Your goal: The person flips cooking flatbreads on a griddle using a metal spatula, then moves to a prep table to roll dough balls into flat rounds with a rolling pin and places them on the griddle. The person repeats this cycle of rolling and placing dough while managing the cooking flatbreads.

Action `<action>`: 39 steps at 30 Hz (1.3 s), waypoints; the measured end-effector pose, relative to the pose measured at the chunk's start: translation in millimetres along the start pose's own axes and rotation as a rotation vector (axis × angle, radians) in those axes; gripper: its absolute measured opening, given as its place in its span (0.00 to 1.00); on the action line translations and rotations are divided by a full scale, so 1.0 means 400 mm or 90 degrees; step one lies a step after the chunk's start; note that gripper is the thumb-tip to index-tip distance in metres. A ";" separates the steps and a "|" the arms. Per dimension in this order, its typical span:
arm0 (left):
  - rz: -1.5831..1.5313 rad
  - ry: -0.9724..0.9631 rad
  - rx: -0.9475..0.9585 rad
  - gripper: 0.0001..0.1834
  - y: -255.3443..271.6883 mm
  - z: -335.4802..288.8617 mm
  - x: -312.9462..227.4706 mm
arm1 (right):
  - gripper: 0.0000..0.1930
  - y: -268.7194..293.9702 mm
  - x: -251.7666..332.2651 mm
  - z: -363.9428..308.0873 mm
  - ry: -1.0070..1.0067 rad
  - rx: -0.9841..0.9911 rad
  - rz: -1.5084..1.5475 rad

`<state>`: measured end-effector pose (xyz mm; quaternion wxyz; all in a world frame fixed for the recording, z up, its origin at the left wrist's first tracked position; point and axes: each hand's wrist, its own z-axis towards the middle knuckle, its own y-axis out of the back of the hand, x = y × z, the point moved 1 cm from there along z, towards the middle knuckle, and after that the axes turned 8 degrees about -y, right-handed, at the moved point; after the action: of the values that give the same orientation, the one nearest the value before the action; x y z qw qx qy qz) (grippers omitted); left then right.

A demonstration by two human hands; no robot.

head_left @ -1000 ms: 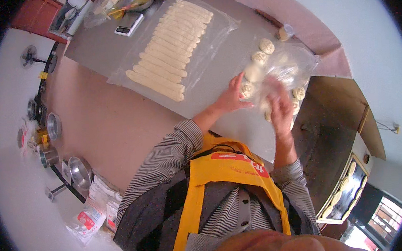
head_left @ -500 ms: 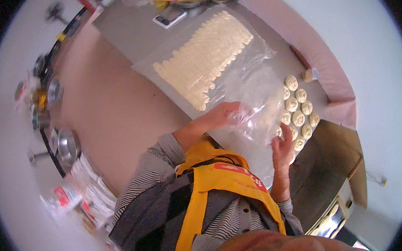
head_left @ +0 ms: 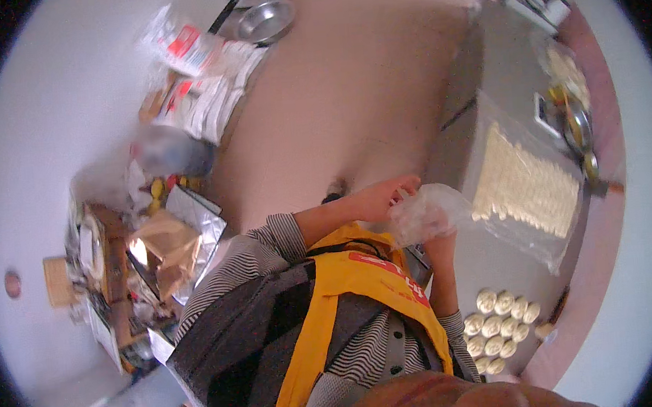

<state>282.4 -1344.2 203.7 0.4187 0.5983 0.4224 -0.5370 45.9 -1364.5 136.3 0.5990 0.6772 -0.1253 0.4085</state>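
Note:
A clear plastic sheet point(head_left: 425, 212) is bunched up in front of my yellow apron, held between both hands. My left hand point(head_left: 384, 198) has its fingers curled on the sheet's left side. On the other side my right hand point(head_left: 440, 242) grips it, its fingers partly covered by the crumpled film. To the right, rows of pale dough strips point(head_left: 525, 186) lie side by side on plastic film on the metal worktable point(head_left: 460, 279). Nearer to me on that table sit several round coiled dough pieces point(head_left: 493, 326).
A phone point(head_left: 545, 115) and a metal bowl point(head_left: 578, 127) are at the table's far side. Across the floor point(head_left: 326, 90), white sacks point(head_left: 202, 106) and a steel basin point(head_left: 266, 21) line the left wall. A cluttered wooden shelf point(head_left: 110, 252) with a shiny copper-coloured sheet point(head_left: 164, 249) stands at the left.
My view has turned left, away from the worktable, so the dough now appears farther right. The plastic sheet, spread wide before, is gathered into a small bunch, and my hands are closer together.

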 end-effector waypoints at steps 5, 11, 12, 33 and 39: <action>0.046 0.000 0.003 0.25 0.186 -0.127 0.102 | 0.21 -0.183 0.153 0.132 -0.018 0.201 0.041; 0.068 -0.015 -0.266 0.15 0.562 -0.258 0.249 | 0.21 -0.379 0.392 0.310 -0.034 0.310 0.167; 0.085 -0.023 -0.325 0.15 0.637 -0.288 0.282 | 0.21 -0.410 0.418 0.328 -0.104 0.328 0.141; 0.657 0.397 -0.845 0.12 1.891 -0.853 0.485 | 0.19 -1.081 0.679 1.263 0.192 0.516 -0.275; 0.747 0.487 -0.890 0.13 2.282 -0.991 0.555 | 0.20 -1.176 0.895 1.441 0.094 0.465 -0.251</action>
<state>1283.5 -1220.3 54.7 0.7126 0.4644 0.3877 0.3552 815.7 -1658.8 84.3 0.3938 0.8251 0.2028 0.3509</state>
